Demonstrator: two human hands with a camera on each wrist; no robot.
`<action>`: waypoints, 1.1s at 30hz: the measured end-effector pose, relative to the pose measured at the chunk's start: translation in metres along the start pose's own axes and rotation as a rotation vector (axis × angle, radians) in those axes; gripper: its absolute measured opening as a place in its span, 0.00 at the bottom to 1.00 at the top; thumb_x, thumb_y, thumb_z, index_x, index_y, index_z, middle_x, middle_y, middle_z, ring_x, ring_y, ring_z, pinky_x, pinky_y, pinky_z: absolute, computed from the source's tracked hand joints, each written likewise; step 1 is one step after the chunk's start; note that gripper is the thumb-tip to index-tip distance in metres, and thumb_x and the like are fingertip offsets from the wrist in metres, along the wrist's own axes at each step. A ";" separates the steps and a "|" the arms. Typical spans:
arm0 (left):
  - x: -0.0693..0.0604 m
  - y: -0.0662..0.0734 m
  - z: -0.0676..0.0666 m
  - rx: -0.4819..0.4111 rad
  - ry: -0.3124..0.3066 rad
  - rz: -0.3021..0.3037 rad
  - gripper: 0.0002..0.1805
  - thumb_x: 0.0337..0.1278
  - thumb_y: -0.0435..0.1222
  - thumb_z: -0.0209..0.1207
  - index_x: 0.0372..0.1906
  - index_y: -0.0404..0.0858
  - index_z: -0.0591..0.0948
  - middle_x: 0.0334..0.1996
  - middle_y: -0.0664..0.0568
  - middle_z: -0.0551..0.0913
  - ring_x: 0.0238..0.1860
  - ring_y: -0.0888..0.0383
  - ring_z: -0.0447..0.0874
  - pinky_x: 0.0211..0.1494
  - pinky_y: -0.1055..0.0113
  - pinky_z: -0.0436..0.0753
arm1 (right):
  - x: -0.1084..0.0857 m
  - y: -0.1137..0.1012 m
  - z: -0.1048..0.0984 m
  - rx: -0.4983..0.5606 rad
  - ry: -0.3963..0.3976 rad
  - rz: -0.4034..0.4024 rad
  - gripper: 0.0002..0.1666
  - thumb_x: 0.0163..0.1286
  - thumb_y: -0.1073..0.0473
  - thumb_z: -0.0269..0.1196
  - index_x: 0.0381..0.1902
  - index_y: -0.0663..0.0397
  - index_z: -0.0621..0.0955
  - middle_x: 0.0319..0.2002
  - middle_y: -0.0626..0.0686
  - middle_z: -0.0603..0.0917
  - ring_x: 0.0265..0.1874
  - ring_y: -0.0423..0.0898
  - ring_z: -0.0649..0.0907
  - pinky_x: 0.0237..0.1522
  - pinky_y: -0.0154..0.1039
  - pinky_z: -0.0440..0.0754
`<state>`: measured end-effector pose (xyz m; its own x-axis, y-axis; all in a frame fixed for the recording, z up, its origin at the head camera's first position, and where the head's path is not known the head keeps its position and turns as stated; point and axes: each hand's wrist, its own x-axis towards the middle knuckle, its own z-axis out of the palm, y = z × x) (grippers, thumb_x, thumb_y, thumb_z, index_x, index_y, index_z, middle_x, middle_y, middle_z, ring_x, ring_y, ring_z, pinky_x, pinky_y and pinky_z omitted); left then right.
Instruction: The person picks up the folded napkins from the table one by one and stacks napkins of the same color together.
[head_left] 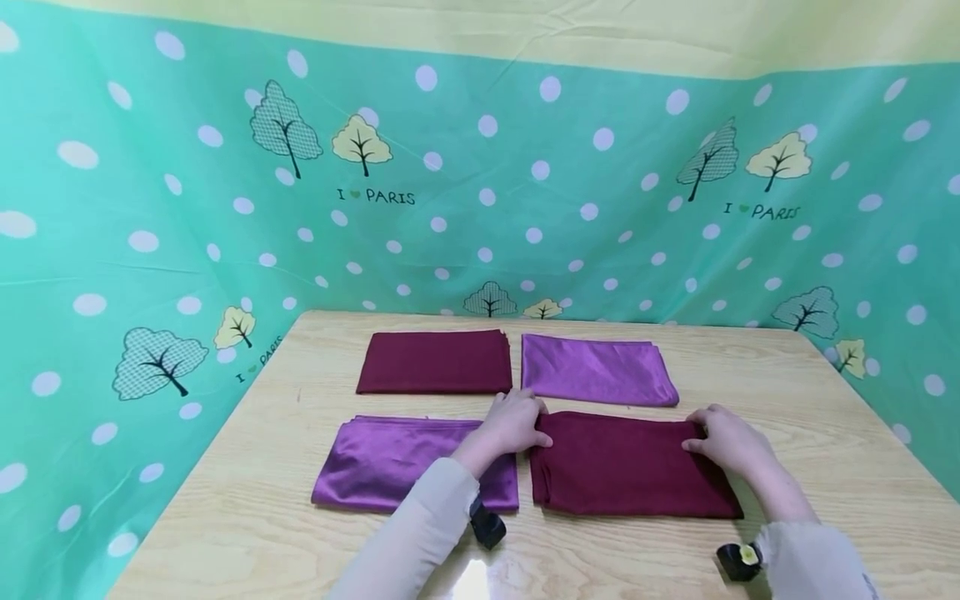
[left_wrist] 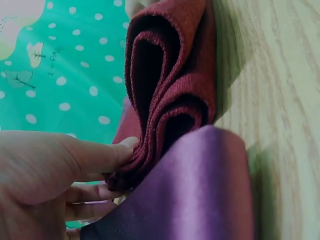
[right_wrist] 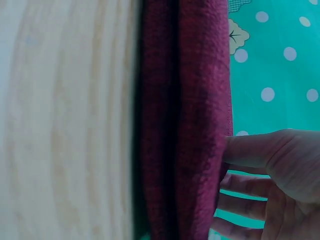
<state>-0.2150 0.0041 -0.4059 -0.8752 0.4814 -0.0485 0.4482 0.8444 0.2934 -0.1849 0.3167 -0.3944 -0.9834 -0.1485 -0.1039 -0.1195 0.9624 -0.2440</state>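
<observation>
A folded maroon cloth (head_left: 630,467) lies at the front right of the table. At its far left corner my left hand (head_left: 513,423) pinches the layers; the left wrist view shows the thumb (left_wrist: 122,150) pressed against the looped folds. My right hand (head_left: 727,437) grips the far right corner, its thumb (right_wrist: 250,149) on the cloth in the right wrist view. Directly left of this cloth is a folded purple satin cloth (head_left: 375,462), partly covered by my left forearm. The fingertips of both hands are partly hidden by the maroon cloth.
Behind lie a second folded maroon cloth (head_left: 435,362) on the left and a second purple satin cloth (head_left: 596,371) on the right. All rest on a light wooden table (head_left: 247,500). A green dotted curtain (head_left: 480,183) hangs around its back and sides.
</observation>
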 end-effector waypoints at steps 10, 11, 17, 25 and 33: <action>-0.001 0.004 0.003 0.069 0.010 0.003 0.20 0.44 0.50 0.65 0.42 0.44 0.82 0.39 0.56 0.77 0.45 0.55 0.73 0.45 0.64 0.66 | 0.003 -0.006 -0.003 0.019 -0.030 0.022 0.15 0.52 0.57 0.67 0.33 0.60 0.76 0.30 0.56 0.77 0.29 0.49 0.75 0.29 0.46 0.73; -0.001 0.004 0.004 0.071 0.011 0.004 0.19 0.44 0.50 0.65 0.41 0.44 0.82 0.38 0.56 0.77 0.44 0.56 0.73 0.44 0.65 0.66 | 0.002 -0.006 -0.003 0.019 -0.028 0.021 0.15 0.52 0.57 0.67 0.32 0.59 0.75 0.28 0.54 0.77 0.28 0.47 0.74 0.28 0.45 0.72; 0.000 0.007 0.003 0.055 0.026 0.018 0.17 0.44 0.47 0.66 0.38 0.43 0.82 0.36 0.56 0.81 0.38 0.57 0.75 0.42 0.66 0.65 | -0.001 -0.005 -0.002 0.038 -0.009 0.034 0.14 0.52 0.57 0.66 0.28 0.55 0.71 0.24 0.50 0.74 0.24 0.45 0.71 0.24 0.40 0.67; 0.004 0.009 -0.003 0.031 0.031 0.022 0.16 0.45 0.46 0.66 0.39 0.43 0.81 0.37 0.58 0.83 0.40 0.57 0.79 0.44 0.64 0.68 | -0.003 -0.008 -0.012 0.017 0.028 0.003 0.13 0.53 0.62 0.65 0.29 0.58 0.70 0.24 0.52 0.75 0.23 0.46 0.72 0.24 0.41 0.69; 0.004 0.009 -0.003 0.020 0.013 0.023 0.18 0.47 0.46 0.64 0.43 0.42 0.79 0.40 0.55 0.83 0.43 0.54 0.79 0.50 0.61 0.72 | -0.009 -0.015 -0.028 -0.014 0.031 -0.039 0.11 0.54 0.65 0.64 0.35 0.63 0.79 0.33 0.61 0.82 0.30 0.54 0.80 0.29 0.49 0.75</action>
<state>-0.2147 0.0125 -0.4003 -0.8668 0.4977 -0.0290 0.4719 0.8378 0.2747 -0.1775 0.3099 -0.3632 -0.9817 -0.1790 -0.0643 -0.1596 0.9591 -0.2338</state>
